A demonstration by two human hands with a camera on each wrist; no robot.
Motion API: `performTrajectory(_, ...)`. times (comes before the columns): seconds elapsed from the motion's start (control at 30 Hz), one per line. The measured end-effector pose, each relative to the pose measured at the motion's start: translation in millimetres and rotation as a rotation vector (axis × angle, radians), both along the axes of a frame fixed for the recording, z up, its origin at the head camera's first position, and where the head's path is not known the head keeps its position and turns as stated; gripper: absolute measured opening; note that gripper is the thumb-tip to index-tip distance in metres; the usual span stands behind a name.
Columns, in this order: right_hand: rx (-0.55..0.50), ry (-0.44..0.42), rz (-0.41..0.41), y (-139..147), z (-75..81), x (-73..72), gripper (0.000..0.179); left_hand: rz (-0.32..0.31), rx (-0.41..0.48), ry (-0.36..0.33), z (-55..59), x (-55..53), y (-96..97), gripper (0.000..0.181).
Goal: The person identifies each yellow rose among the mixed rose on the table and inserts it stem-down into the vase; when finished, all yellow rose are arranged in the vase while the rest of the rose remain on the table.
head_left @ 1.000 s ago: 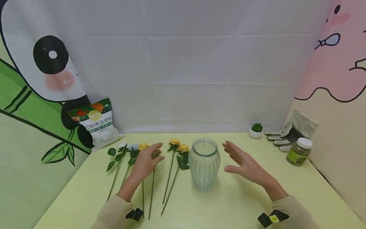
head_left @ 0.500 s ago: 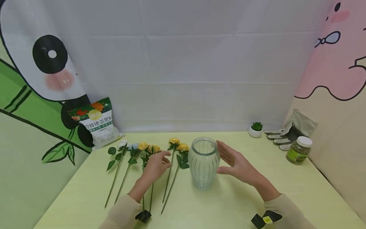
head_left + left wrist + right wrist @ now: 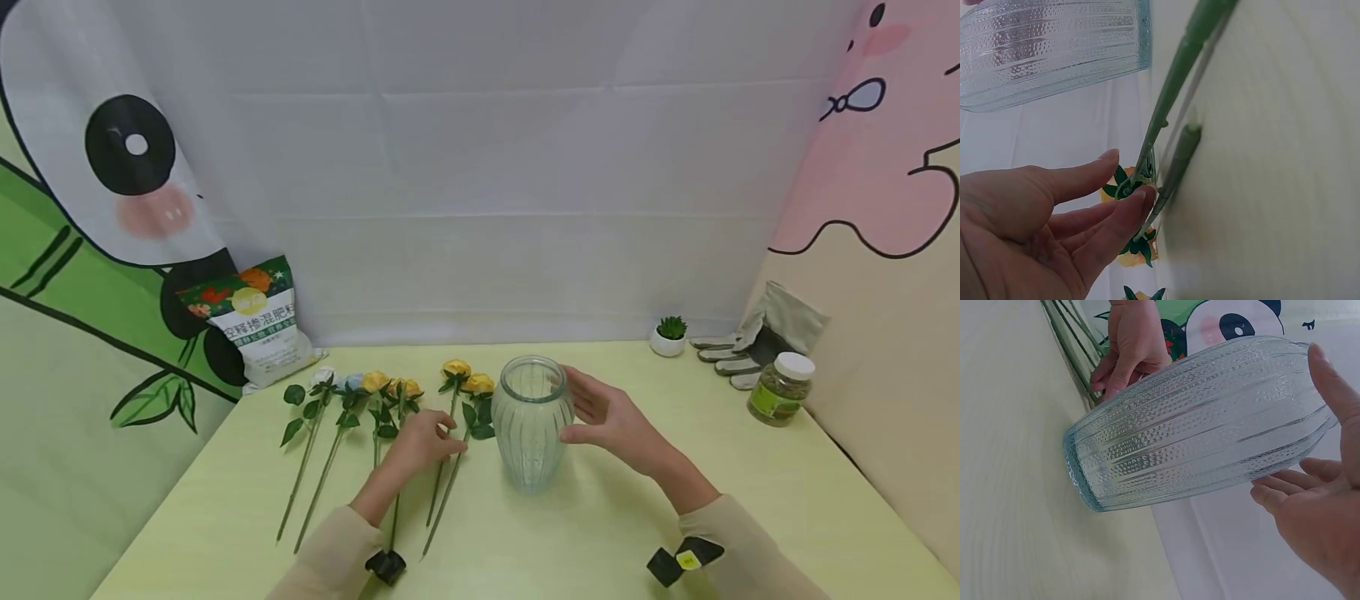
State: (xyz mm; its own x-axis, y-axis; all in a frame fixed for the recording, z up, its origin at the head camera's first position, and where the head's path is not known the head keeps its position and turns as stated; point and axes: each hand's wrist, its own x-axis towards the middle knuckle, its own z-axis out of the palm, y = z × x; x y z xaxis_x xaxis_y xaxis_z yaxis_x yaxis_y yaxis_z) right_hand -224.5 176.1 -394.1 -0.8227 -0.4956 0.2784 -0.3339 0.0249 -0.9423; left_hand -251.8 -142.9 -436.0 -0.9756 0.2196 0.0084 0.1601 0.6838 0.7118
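Observation:
A ribbed clear glass vase (image 3: 531, 437) stands upright on the table. My right hand (image 3: 626, 429) holds its right side near the shoulder, with thumb and fingers spread around the glass, as the right wrist view also shows. My left hand (image 3: 416, 448) is low over the artificial rose stems left of the vase. Its thumb and forefinger stand either side of a green stem (image 3: 1175, 87), with a gap between the fingertips. Two yellow roses (image 3: 477, 383) lie closest to the vase. Another yellow rose (image 3: 375, 382), a blue one (image 3: 351, 383) and a white one (image 3: 322, 377) lie farther left.
At the back left a fertilizer bag (image 3: 262, 325) leans against the wall. A small potted succulent (image 3: 668, 337), grey work gloves (image 3: 772, 333) and a white-lidded jar (image 3: 782, 389) stand at the right side of the pale table (image 3: 585, 550).
My right hand has moved left from beside the vase onto its side. My left hand has moved right and nearer to me, from above the middle roses to the stems beside the vase.

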Motion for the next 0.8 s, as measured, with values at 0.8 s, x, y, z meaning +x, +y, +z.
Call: performTrajectory(0.8, -0.074, -0.050, 0.032, -5, -7.9, -7.1, 0.088, -0.055, 0.338, -0.260, 2.1, -6.0, -12.2, 0.033)
